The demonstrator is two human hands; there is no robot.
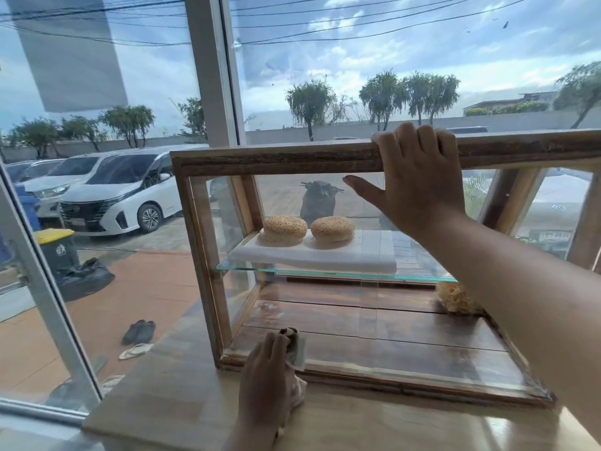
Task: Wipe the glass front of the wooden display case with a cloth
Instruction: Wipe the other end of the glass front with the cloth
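left hand (266, 375) holds cloth (298, 353), right (419, 183) grips case (260, 159)

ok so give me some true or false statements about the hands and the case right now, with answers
The left hand holds the cloth against the lower left corner of the glass front. True.
The right hand hangs free, touching nothing. False: its fingers curl over the case's top rail.
Two sesame buns sit side by side on a white board. True.
The glass shelf is bare. False: it bears the white board with the buns.
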